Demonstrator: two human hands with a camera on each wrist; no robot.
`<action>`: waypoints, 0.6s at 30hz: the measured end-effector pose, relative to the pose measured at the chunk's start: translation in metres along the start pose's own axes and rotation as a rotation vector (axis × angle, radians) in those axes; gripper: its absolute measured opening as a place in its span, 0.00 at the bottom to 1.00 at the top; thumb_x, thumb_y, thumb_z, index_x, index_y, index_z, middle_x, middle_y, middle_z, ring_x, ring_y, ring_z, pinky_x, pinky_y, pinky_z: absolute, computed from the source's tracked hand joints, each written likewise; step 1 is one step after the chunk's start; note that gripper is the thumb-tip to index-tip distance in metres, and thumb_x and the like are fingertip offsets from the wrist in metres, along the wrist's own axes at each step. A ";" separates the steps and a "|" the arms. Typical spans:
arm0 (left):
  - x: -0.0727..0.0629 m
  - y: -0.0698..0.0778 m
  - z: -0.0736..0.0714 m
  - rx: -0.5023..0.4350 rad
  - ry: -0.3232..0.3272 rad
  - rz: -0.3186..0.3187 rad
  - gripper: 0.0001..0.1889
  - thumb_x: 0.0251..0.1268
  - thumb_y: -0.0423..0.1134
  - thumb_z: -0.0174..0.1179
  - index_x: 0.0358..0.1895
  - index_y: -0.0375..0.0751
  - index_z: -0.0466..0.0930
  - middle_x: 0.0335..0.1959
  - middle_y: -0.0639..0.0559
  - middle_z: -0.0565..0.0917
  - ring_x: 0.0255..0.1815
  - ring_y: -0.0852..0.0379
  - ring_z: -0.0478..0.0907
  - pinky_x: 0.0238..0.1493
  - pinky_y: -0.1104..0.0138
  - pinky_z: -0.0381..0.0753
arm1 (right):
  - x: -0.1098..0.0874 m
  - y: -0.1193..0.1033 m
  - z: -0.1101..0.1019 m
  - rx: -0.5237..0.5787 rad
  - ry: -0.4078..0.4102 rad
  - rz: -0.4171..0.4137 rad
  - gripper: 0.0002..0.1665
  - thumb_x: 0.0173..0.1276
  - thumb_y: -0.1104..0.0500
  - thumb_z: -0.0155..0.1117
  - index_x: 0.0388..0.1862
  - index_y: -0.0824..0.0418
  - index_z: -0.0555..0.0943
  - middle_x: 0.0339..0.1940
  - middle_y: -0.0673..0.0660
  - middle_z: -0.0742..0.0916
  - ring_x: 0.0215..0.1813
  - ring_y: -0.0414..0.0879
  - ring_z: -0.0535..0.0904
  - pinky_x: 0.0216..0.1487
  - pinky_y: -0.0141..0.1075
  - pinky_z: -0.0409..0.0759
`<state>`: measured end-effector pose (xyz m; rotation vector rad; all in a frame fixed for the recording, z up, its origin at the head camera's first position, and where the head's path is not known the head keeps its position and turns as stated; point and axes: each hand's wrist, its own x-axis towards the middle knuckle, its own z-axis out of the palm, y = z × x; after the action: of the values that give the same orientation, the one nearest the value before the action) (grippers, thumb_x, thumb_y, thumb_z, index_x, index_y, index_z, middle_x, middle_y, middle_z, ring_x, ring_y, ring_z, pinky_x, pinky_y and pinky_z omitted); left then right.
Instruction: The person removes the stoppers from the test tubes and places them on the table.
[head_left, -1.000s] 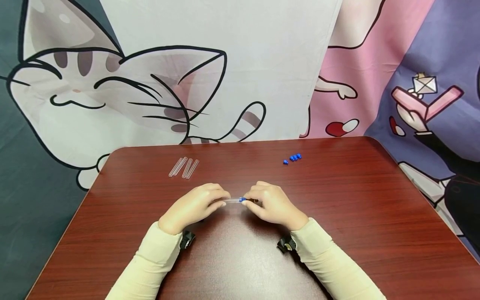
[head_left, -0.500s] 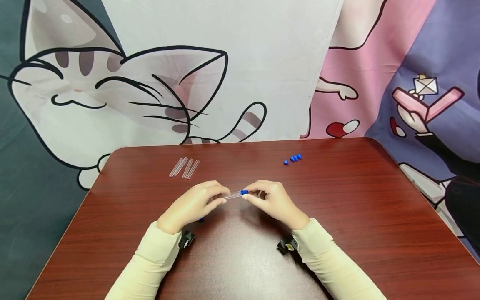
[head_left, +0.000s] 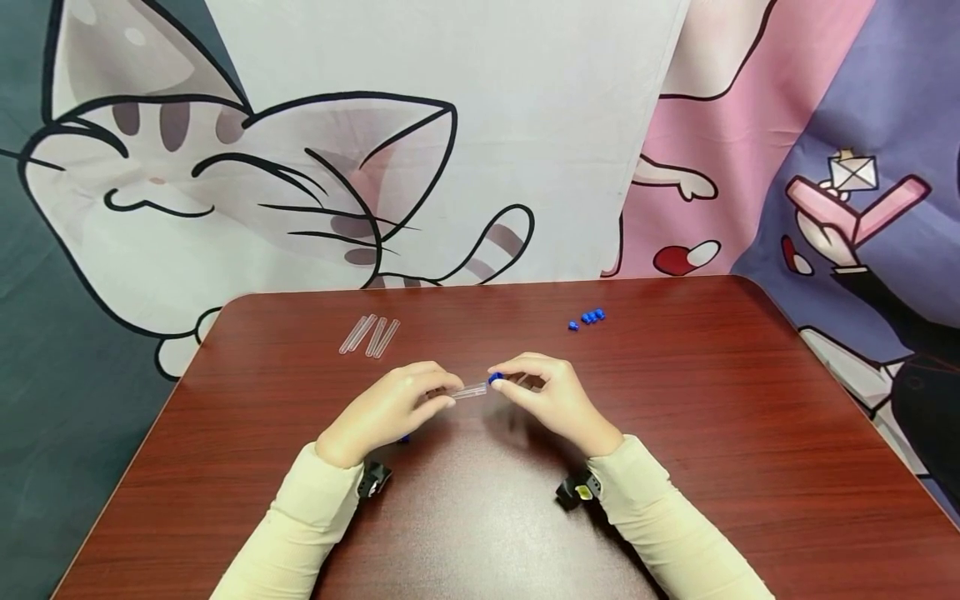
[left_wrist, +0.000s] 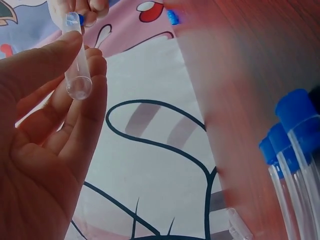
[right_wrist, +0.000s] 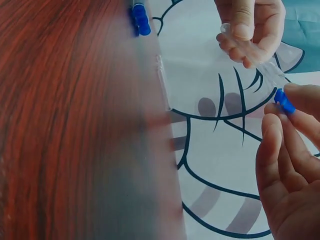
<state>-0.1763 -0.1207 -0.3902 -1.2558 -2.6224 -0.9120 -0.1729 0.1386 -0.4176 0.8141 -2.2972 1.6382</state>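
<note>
Head, left-wrist views: left hand (head_left: 397, 410) pinches tube (head_left: 471, 391), right hand (head_left: 555, 402) cap (head_left: 496, 378); capped tubes (left_wrist: 297, 111) beside left, bare tubes (head_left: 376, 337) remain beyond.

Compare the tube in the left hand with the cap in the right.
The tube is clear; the cap is blue.
The tube is long and slim; the cap is short and stubby.
The left hand holds the tube; the right hand pinches the cap.
Both are off the table.
</note>
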 end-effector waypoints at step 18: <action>-0.006 -0.018 -0.002 0.041 0.201 -0.284 0.06 0.67 0.32 0.64 0.45 0.42 0.85 0.38 0.53 0.83 0.36 0.56 0.78 0.38 0.62 0.79 | 0.002 0.018 -0.022 -0.061 0.004 0.206 0.13 0.73 0.64 0.65 0.54 0.63 0.86 0.44 0.60 0.87 0.35 0.50 0.83 0.42 0.34 0.82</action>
<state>-0.1859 -0.1344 -0.3986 -0.7479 -2.6805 -0.9608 -0.1872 0.1623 -0.4234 0.5773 -2.4857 1.6372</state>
